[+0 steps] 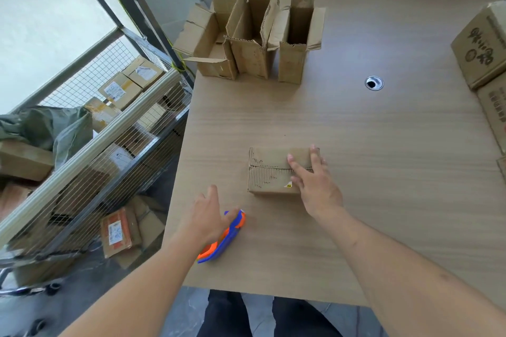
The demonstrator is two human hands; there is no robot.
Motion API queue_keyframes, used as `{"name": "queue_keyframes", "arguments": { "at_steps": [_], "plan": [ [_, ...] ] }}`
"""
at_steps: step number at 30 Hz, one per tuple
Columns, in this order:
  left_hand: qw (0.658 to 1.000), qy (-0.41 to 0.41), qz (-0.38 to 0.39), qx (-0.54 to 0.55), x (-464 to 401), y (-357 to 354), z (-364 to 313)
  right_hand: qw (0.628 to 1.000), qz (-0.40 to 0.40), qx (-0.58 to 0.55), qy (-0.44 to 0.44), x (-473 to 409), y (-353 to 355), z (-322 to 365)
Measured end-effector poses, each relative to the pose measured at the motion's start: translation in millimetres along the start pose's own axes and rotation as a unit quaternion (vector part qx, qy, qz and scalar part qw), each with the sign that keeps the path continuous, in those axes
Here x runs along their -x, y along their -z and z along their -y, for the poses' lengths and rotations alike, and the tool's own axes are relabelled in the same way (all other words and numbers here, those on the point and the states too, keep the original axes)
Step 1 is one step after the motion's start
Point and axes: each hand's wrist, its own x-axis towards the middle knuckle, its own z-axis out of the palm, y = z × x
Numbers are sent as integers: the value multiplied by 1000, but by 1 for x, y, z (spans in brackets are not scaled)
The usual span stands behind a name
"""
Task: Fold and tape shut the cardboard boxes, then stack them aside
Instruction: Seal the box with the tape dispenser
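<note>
A small closed cardboard box lies on the wooden table in front of me, its flaps folded down. My right hand rests on the box's right end with straight spread fingers pressing the flaps. My left hand lies over a blue and orange tape dispenser near the table's left front edge; its fingers reach round the far end, and the grip is partly hidden. Three open boxes with raised flaps stand at the far left of the table.
Printed cardboard boxes are stacked at the table's right edge. A round cable hole sits mid-right. A wire cage cart full of parcels stands to the left of the table, with a green bag on it.
</note>
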Motion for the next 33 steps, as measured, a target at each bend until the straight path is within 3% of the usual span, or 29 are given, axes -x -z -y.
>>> {"name": "queue_keyframes", "arguments": {
  "at_steps": [5,11,15,19,23,26,29,33],
  "plan": [
    [997,18,67,-33,22,-29,32,1000,17,-6,25,6,-1,0],
    [993,-6,18,-112,36,-43,32,999,22,-5,32,23,-3,-3],
    [996,-52,-52,43,38,-34,41,999,29,-21,31,32,1,-7],
    [958,-133,-164,193,36,-4,47,998,12,-56,23,39,3,-7],
    [942,-290,-111,130,18,22,9,997,-2,-78,17,47,-1,-10],
    [921,-382,-72,15,1,27,-26,994,-6,-109,25,51,-9,-17],
    [912,-393,-66,-97,-15,23,-44,986,8,-160,47,52,-14,-26],
    [910,-392,-60,-123,-21,14,-54,985,29,-157,68,47,-16,-37]
  ]
}}
